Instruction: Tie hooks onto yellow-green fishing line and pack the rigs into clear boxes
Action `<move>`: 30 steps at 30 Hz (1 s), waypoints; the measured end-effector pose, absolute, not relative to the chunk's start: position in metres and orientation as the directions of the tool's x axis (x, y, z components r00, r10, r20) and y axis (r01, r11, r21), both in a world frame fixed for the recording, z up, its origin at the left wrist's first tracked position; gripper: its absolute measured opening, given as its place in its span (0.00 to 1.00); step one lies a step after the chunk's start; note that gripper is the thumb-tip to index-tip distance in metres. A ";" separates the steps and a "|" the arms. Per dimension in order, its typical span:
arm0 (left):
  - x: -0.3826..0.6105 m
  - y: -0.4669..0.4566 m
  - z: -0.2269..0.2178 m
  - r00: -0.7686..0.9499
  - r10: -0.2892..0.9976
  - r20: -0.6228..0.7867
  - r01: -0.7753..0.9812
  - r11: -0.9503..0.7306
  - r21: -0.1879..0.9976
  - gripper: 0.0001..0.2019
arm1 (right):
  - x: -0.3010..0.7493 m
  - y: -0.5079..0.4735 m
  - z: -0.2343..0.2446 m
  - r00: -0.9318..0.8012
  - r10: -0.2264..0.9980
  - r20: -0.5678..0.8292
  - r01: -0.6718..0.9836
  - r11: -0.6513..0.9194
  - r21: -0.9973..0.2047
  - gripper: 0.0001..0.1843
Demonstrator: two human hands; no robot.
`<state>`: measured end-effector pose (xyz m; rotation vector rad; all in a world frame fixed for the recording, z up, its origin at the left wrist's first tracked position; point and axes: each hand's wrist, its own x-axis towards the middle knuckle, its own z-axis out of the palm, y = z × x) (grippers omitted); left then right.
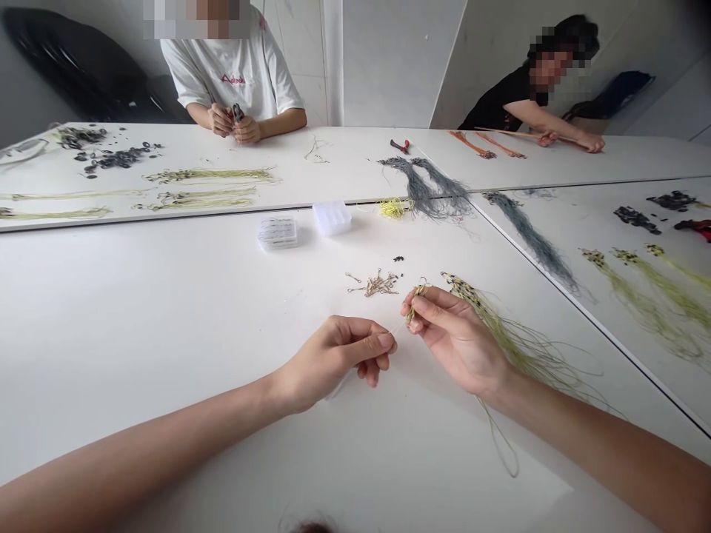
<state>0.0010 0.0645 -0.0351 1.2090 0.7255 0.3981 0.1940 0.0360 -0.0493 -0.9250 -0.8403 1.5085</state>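
Both hands busy. Right hand (458,337): thumb and fingers pinching a small yellow-green cord piece (418,302), dark curved metal tip poking out on top. Left hand (347,348), at 9 o'clock from the right: thumb and forefinger closed on a thin pale thread (398,326) leading to the cord piece. Cord piece sits between the hands, just above the table (167,326).

Clock below is from the right hand. 10 o'clock, near: loose pile of ring-ended metal pieces (378,283); a few tiny black bits (398,259) just past it. 10, well out: two clear plastic boxes (278,232), nearer one filled. 11: bright yellow cord coil (393,208). 12: grey-blue cord bundles (425,185). 2 to 4, partly behind right hand: long yellow-green cord bundle (484,307) with dark-flecked ends.

Across the table: person in white T-shirt (238,81) at 10:30, person in black (503,96) at 1, handling an orange strand (555,138).
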 end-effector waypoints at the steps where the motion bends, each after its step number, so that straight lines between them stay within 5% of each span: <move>1: 0.001 0.065 -0.035 0.715 0.637 -0.290 0.096 0.321 0.942 0.13 | 0.194 0.036 -0.049 -0.071 0.992 -0.106 -0.435 -0.127 -0.891 0.05; 9: 0.000 0.064 -0.035 0.705 0.656 -0.270 0.126 0.258 0.958 0.14 | 0.192 0.034 -0.049 -0.070 0.991 -0.115 -0.416 -0.134 -0.900 0.05; 15: -0.001 0.065 -0.033 0.602 0.792 -0.104 0.095 0.058 0.994 0.12 | 0.190 0.031 -0.051 -0.168 0.976 -0.140 -0.300 -0.186 -0.936 0.06; 30: 0.000 0.067 -0.037 0.695 0.713 -0.091 -0.097 0.218 0.971 0.07 | 0.188 0.027 -0.058 -0.309 0.930 -0.199 -0.204 -0.270 -0.941 0.07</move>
